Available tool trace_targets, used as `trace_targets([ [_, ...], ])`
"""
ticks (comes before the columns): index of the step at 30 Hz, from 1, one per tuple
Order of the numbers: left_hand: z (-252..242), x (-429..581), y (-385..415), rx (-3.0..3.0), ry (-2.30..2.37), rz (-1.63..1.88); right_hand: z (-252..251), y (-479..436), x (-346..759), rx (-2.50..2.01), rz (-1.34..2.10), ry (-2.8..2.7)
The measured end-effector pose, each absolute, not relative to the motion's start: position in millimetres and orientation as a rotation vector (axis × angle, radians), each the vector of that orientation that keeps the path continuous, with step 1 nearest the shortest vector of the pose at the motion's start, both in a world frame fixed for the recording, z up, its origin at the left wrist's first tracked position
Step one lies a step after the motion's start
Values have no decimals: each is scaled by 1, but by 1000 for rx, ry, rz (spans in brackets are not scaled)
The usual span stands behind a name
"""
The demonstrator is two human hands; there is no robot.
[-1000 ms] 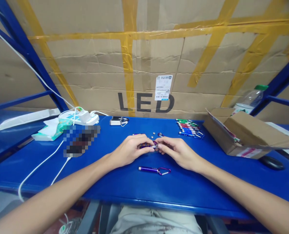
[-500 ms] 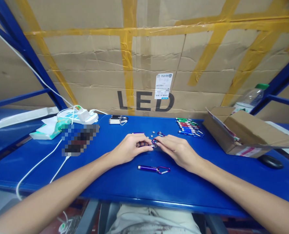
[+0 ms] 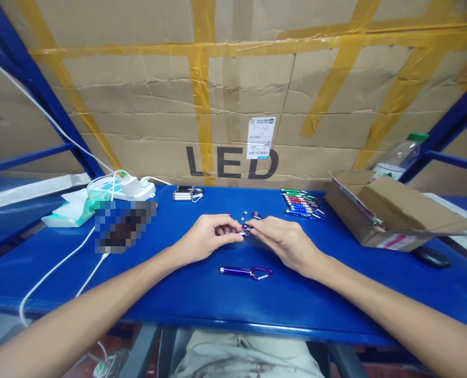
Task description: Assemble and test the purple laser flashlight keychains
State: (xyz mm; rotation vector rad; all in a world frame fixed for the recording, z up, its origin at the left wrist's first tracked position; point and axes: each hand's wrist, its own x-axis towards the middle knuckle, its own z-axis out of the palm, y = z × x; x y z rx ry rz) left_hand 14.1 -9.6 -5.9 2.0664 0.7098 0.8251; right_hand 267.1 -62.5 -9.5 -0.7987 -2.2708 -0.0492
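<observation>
My left hand [image 3: 207,237] is closed, thumb and fingers pinching the silvery end of a small keychain flashlight [image 3: 241,232], whose body is mostly hidden by the fingers. From the other side my right hand [image 3: 290,241] has its fingers pressed together on the purple carabiner end of the same piece. Just beyond the fingertips lie small button cells [image 3: 245,212] and a loose end cap with a carabiner [image 3: 257,215]. Nearer to me, a whole purple keychain flashlight [image 3: 236,271] lies flat, its carabiner to the right.
Green, red and blue flashlights [image 3: 300,202] lie in a row at back right, beside an open cardboard box [image 3: 394,220] and a black mouse [image 3: 432,257]. Black and white flashlights [image 3: 188,193] lie at the back. Leftward are a power strip [image 3: 133,188], tissues [image 3: 73,207] and white cables.
The view has shifted slightly. Both hands stay together over the small flashlight, with only slight finger movement; the objects on the table keep their places.
</observation>
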Motion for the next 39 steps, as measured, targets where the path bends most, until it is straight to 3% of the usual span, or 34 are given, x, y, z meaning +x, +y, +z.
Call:
trace_targets([
  [12, -5, 14, -9, 2127, 668, 831, -5, -63, 265, -1007, 779, -1989],
  [39, -3, 16, -12, 2228, 658, 754, -11, -64, 262, -945, 308, -2263],
])
